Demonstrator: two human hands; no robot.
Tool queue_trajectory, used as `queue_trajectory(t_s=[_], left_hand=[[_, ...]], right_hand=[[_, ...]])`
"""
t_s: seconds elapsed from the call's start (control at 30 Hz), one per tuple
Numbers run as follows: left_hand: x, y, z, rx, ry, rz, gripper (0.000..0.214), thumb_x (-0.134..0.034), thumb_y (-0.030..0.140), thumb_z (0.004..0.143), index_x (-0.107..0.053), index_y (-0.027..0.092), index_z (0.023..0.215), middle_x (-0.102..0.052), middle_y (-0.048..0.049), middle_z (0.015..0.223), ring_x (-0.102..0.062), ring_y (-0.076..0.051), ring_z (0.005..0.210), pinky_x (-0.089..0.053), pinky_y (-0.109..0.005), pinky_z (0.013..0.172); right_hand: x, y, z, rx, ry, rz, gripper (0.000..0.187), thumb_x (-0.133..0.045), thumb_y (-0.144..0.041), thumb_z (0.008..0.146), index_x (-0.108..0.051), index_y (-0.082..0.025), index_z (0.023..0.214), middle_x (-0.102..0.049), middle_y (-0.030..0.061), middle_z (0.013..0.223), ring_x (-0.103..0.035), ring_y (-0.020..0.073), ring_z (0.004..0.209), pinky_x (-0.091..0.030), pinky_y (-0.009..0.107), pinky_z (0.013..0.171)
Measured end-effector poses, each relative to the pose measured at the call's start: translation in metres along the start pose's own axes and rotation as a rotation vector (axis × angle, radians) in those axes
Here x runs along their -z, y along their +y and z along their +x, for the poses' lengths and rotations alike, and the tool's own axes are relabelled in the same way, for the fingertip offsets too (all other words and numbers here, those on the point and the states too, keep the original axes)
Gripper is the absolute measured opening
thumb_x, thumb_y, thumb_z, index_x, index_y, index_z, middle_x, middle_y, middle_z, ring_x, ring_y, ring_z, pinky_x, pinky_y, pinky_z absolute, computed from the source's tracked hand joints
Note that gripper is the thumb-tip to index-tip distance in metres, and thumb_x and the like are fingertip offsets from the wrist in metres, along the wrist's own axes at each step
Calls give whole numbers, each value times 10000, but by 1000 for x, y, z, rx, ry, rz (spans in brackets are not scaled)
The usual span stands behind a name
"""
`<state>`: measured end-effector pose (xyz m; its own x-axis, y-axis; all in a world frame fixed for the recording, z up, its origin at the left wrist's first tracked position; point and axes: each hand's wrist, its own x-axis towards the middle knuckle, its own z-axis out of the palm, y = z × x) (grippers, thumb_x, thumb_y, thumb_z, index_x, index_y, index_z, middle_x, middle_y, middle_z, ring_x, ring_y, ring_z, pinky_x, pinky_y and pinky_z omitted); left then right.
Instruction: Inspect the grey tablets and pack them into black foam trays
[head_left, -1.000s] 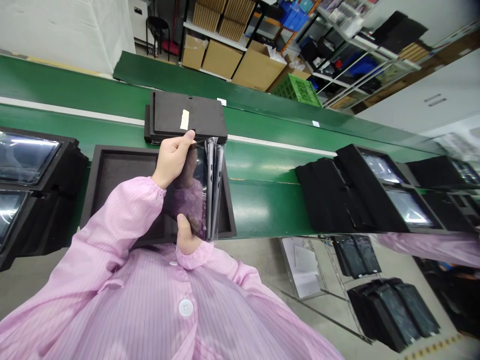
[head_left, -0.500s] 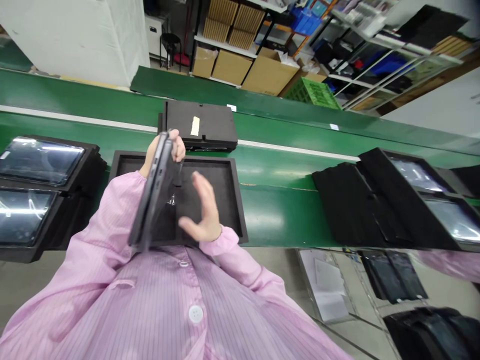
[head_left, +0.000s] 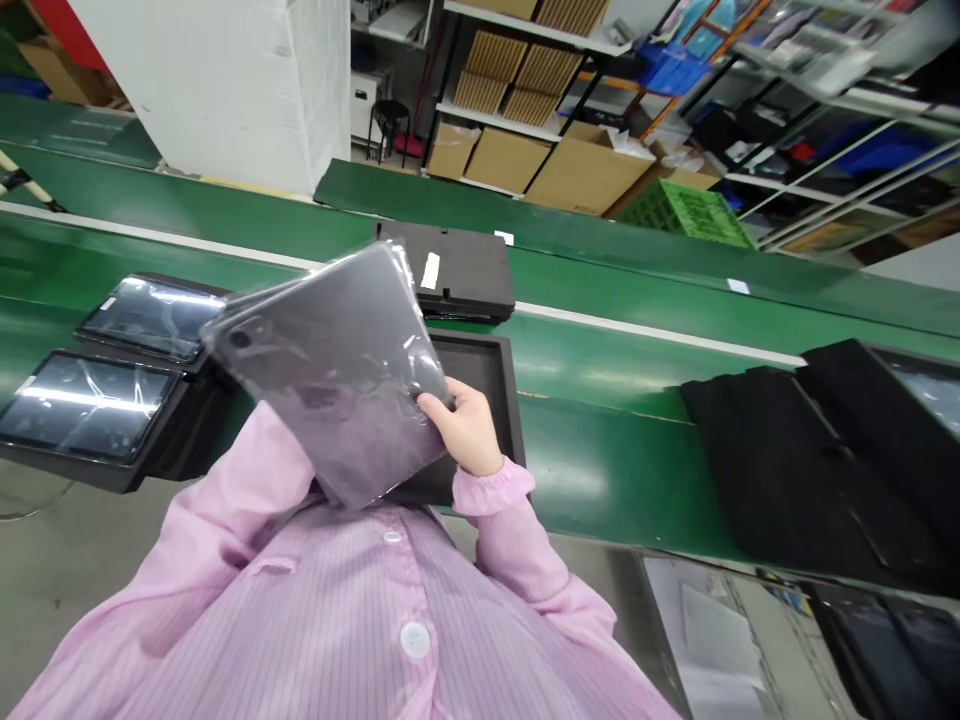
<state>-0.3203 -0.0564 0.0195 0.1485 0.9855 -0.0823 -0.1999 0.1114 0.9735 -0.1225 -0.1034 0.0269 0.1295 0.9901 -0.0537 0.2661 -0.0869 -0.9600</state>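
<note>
I hold a dark grey tablet wrapped in clear plastic, its back with the camera lens facing up, tilted above an empty black foam tray on the green conveyor. My right hand grips the tablet's right edge, fingers closed on it. My left hand is hidden behind the tablet; only its pink sleeve shows, running up under it.
Two foam trays holding wrapped tablets, screens up, sit at the left. A flat black foam stack with a yellow label lies behind the empty tray. More black foam trays lie at the right. Shelves and cardboard boxes stand beyond the belt.
The tablet has turned from edge-on to back side up. My right hand, open and apart half a second ago, now grips its right edge. My view has shifted to the left.
</note>
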Motion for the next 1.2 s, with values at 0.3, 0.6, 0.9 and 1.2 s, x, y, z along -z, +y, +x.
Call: queue_trajectory(t_s=[0.3,0.6,0.9,1.2], left_hand=[[12,-42,-54,297,-74,-262,682,-899,250,556,-625,251,1181,-709,-40,1146,-643,-241,1087,-513,-337,945],[6,-66,-52,327,4,-382,650,-888,209,519,-649,241,1123,-720,-38,1112,-657,-239,1055,-508,-361,959],[14,-50,-55,302,-123,-183,544,-823,252,643,-655,263,1160,-732,-31,1079,-690,-240,1016,-509,-377,996],[14,-72,-59,313,-38,-291,596,-898,244,528,-673,230,1080,-741,-35,1056,-671,-229,992,-527,-340,915]], right_hand=[[-9,41,-2,1,419,95,430,-665,-444,800,-743,-117,1067,-758,142,1085,-722,272,1002,-561,435,930],[-34,17,-24,535,425,-420,125,-653,-227,865,-758,-255,802,-781,60,987,-675,275,1140,-463,557,1065],[-64,-15,-47,482,-762,228,328,-565,-476,920,-700,-252,722,-792,14,889,-759,170,923,-595,391,922],[16,40,-49,138,592,46,212,-694,-369,827,-685,-187,935,-740,104,963,-710,202,837,-579,378,787]])
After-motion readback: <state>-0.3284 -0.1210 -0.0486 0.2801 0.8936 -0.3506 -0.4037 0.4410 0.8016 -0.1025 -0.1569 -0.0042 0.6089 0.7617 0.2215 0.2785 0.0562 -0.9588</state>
